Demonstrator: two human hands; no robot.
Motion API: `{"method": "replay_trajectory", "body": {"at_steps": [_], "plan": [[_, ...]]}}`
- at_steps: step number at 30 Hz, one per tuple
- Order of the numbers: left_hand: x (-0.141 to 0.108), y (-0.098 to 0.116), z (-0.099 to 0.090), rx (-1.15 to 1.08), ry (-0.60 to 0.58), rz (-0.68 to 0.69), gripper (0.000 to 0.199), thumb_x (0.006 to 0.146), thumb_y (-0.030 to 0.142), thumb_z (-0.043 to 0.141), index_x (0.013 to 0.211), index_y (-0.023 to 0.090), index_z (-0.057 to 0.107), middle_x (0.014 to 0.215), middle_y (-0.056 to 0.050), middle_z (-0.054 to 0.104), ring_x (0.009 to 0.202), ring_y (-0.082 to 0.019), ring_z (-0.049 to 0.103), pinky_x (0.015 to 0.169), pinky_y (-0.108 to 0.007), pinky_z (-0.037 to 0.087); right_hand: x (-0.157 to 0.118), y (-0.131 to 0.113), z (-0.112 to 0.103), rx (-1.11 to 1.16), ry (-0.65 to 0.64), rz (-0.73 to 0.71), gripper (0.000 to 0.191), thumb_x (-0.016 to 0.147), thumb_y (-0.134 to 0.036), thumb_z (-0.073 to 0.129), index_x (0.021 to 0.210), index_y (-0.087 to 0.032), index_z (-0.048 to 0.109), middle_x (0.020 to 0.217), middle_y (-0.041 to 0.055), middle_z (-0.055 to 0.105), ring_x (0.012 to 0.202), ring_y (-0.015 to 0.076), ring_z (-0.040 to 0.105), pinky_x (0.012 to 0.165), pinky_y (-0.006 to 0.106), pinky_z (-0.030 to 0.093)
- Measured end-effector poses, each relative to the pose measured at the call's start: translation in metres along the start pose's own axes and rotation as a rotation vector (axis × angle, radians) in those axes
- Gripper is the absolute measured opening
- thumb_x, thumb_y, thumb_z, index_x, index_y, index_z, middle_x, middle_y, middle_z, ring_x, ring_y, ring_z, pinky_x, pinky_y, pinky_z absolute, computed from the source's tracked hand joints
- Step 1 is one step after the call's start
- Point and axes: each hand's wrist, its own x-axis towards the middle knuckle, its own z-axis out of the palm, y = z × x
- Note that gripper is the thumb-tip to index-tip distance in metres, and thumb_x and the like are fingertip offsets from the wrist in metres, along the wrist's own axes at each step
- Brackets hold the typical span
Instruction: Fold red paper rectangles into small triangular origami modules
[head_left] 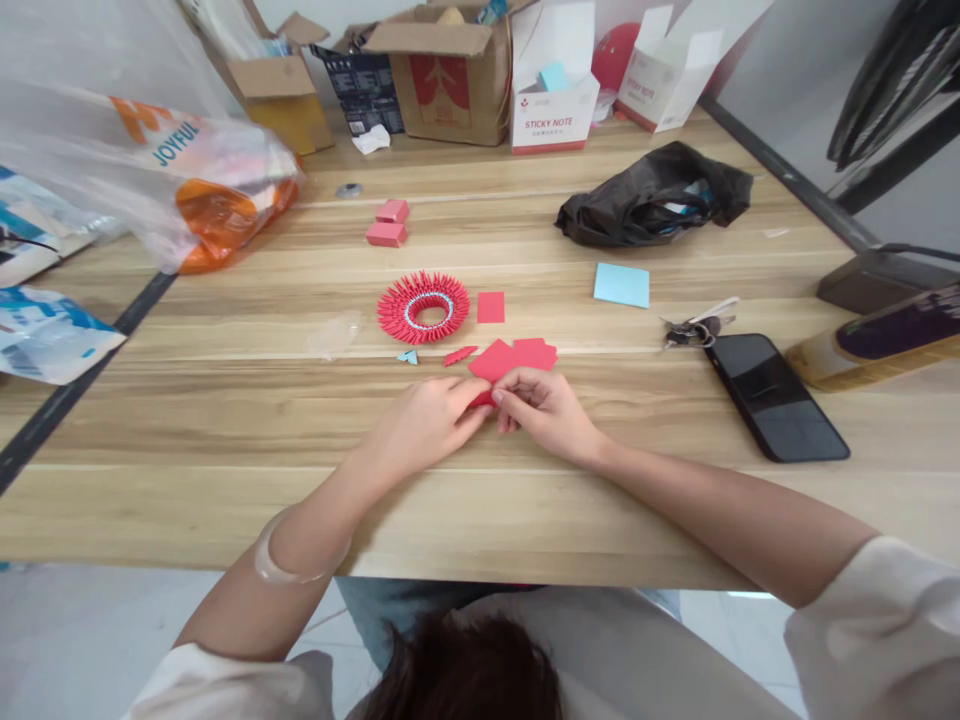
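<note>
My left hand (424, 420) and my right hand (544, 408) meet at the middle of the wooden table (225, 420), both pinching a small red paper piece (484, 397) between their fingertips. Just beyond the hands lie loose red paper squares (517, 357). A folded red triangle (459, 354) and a small blue triangle (408, 356) lie to the left of them. Farther back sits a red ring of folded paper pieces with a blue inner rim (423, 307), and beside it one red square (490, 307).
A black phone (776, 396) and keys (694, 328) lie at the right, a blue note pad (622, 284) and black plastic bag (652, 195) behind. Two red pad stacks (388, 222), sticky-note boxes (551, 110), cardboard boxes (450, 75) and a plastic bag (195, 180) stand at the back and left.
</note>
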Motion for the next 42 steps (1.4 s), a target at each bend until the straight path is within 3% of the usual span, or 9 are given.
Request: {"method": "replay_trajectory", "body": {"at_steps": [28, 42], "plan": [[0.0015, -0.0014, 0.0003, -0.016, -0.005, -0.003, 0.020, 0.091, 0.028, 0.045, 0.096, 0.017, 0.060, 0.089, -0.007, 0.068, 0.081, -0.021, 0.064, 0.072, -0.032, 0.049, 0.0010, 0.0042, -0.0001, 0.033, -0.015, -0.011, 0.016, 0.084, -0.030, 0.055, 0.078, -0.015, 0.054, 0.059, -0.0009, 0.059, 0.052, 0.0089, 0.058, 0.055, 0.022, 0.047], [0.0020, -0.0010, -0.0002, -0.028, 0.067, -0.009, 0.018, 0.089, 0.025, 0.047, 0.097, 0.017, 0.062, 0.091, -0.006, 0.069, 0.080, -0.019, 0.065, 0.071, -0.030, 0.048, 0.0006, 0.0030, 0.0002, -0.009, 0.027, -0.021, 0.027, 0.084, -0.042, 0.055, 0.077, -0.016, 0.054, 0.056, -0.0009, 0.059, 0.051, 0.0098, 0.058, 0.054, 0.023, 0.048]]}}
